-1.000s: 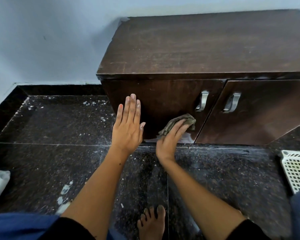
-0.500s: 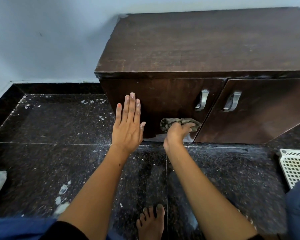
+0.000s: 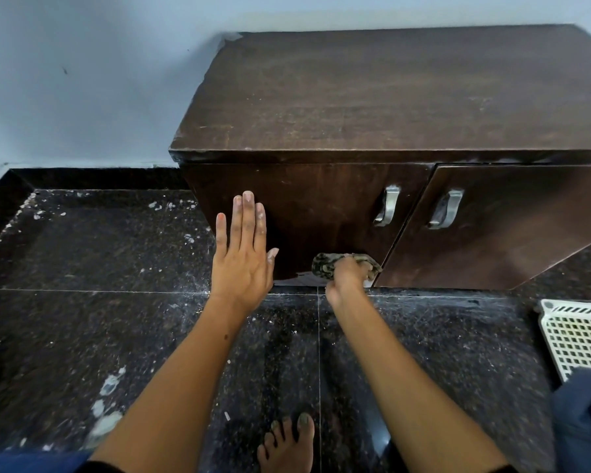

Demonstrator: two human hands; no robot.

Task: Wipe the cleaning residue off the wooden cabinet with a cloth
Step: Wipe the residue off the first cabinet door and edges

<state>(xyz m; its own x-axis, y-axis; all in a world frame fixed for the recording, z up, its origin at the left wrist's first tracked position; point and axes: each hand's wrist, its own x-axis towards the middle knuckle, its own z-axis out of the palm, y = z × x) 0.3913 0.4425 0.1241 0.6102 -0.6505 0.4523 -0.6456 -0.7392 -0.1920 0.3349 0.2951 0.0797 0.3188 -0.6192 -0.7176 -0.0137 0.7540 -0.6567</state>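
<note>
A dark wooden cabinet [image 3: 372, 97] stands against the pale wall, with two front doors and metal handles. My left hand [image 3: 244, 257] lies flat with straight fingers against the left door near its left edge. My right hand [image 3: 347, 276] grips a crumpled grey-green cloth [image 3: 325, 264] and presses it on the bottom edge of the left door. A pale wet patch of residue shows along that bottom edge just left of the cloth.
The right door [image 3: 512, 227] stands slightly ajar. The dark speckled floor [image 3: 99, 254] carries white flecks and smears. A white plastic basket [image 3: 577, 336] sits at the right edge. My bare foot [image 3: 287, 445] is at the bottom centre.
My right hand has curled tighter round the cloth and slid it right and lower along the door's bottom edge. My left hand stays flat on the door.
</note>
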